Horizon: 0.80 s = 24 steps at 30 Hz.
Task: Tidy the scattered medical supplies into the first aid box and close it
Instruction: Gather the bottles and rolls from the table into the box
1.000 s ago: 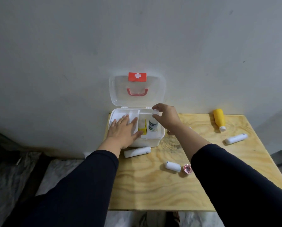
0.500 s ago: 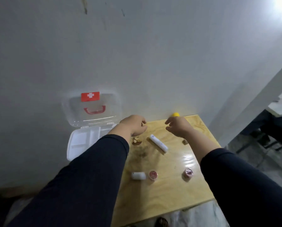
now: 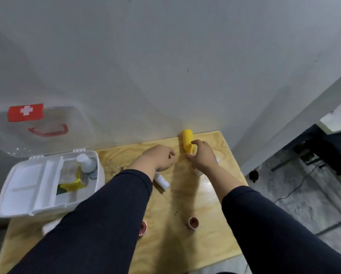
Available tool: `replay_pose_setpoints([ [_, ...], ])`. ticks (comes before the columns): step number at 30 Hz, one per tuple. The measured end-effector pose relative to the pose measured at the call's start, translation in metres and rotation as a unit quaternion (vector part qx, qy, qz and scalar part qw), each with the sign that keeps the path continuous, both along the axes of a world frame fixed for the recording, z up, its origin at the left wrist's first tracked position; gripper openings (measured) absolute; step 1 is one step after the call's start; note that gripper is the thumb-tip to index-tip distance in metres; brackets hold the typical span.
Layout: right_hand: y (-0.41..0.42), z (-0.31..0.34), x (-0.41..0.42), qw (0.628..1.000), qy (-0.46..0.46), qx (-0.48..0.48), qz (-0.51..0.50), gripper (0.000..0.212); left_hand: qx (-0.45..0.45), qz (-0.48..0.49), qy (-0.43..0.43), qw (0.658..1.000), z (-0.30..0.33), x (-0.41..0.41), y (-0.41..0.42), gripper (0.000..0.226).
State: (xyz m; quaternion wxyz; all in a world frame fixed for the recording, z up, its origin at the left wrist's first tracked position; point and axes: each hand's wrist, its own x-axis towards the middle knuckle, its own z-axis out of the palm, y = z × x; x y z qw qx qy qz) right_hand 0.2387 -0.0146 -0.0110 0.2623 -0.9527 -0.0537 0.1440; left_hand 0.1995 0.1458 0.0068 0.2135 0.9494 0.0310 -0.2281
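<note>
i log: right hand (image 3: 202, 158) closing round yellow bottle (image 3: 188, 141), grip not sealed; left hand (image 3: 160, 157) curled, empty, beside it. box (image 3: 47, 182) open, part filled. tubes, tape rolls left.

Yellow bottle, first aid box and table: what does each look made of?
Yellow bottle: likely smooth opaque plastic, uniform colour, soft sheen. First aid box: white moulded plastic base with clear, see-through lid, apparently plastic too. Table: plywood by its pale swirling grain; glossy highlights suggest a sealed or polished surface.
</note>
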Motion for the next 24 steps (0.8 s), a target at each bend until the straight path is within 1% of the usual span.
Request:
replay_pose_setpoints([
  [2, 0.009, -0.010, 0.002, 1.000, -0.014, 0.010, -0.010, 0.052, -0.002, 0.007, 0.009, 1.000, -0.008, 0.003, -0.002, 0.042],
  [7, 0.017, -0.026, 0.005, 0.998, -0.051, 0.012, -0.039, 0.046, 0.007, 0.022, 0.019, 1.000, -0.015, 0.007, 0.002, 0.042],
  [11, 0.014, -0.023, 0.005, 0.991, -0.078, 0.000, -0.104, 0.046, 0.010, 0.023, 0.017, 1.000, -0.012, 0.005, 0.004, 0.042],
  [14, 0.012, -0.011, 0.007, 0.983, -0.126, 0.029, -0.128, 0.042, 0.010, 0.020, 0.020, 1.000, -0.006, 0.000, 0.004, 0.041],
  [18, 0.016, 0.015, 0.006, 0.979, -0.182, 0.062, -0.071, 0.030, 0.013, 0.012, 0.003, 1.000, 0.010, -0.008, 0.006, 0.038],
  [21, 0.028, 0.034, -0.010, 0.977, -0.204, 0.055, -0.026, 0.030, 0.025, 0.005, -0.016, 1.000, 0.028, -0.023, 0.013, 0.039],
  [24, 0.043, 0.053, -0.033, 0.972, -0.221, 0.078, -0.011, 0.028, 0.031, 0.009, -0.033, 0.999, 0.047, -0.046, 0.026, 0.040],
])
